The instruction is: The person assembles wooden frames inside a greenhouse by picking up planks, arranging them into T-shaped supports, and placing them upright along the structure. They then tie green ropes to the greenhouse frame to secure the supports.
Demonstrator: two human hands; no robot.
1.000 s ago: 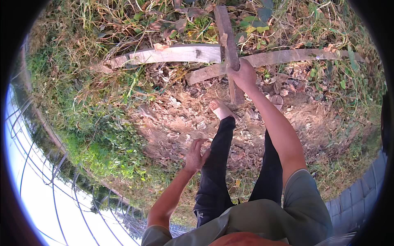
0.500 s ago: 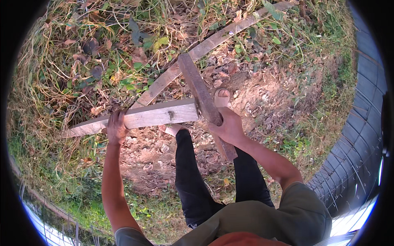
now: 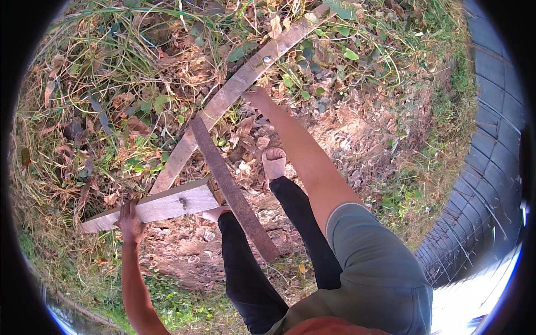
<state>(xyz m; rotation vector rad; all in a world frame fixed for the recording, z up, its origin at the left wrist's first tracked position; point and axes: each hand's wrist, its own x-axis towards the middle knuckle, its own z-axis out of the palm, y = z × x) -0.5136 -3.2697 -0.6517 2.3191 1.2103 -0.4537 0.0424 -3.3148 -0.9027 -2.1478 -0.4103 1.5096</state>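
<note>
Outdoors, looks like a rough, overgrown plot point(image 3: 413, 106). Shows bare soil point(image 3: 346, 134), dry leaves point(image 3: 137, 125), tangled vines point(image 3: 128, 50), green weeds point(image 3: 176, 304), partly sunlit.

Room opens right of the right forearm point(image 3: 301, 146); leftward, the dark bar point(image 3: 231, 187) blocks passage.

I have strong daylight here, and the bare soil point(image 3: 346, 145) comes through pinkish, washed out in patches. The pale plank point(image 3: 164, 206) reflects well on its broad face, while the left hand point(image 3: 131, 223) looks darker than the brighter right forearm point(image 3: 298, 148). The right hand point(image 3: 259, 98) reads soft to me, its fingers hard to make out. The black trousers point(image 3: 245, 273) swallow detail. At lower right I get blown-out white glare point(image 3: 474, 296), fringed blue. My fisheye curves the grey gridded surface point(image 3: 491, 139) along the black rim.
</note>
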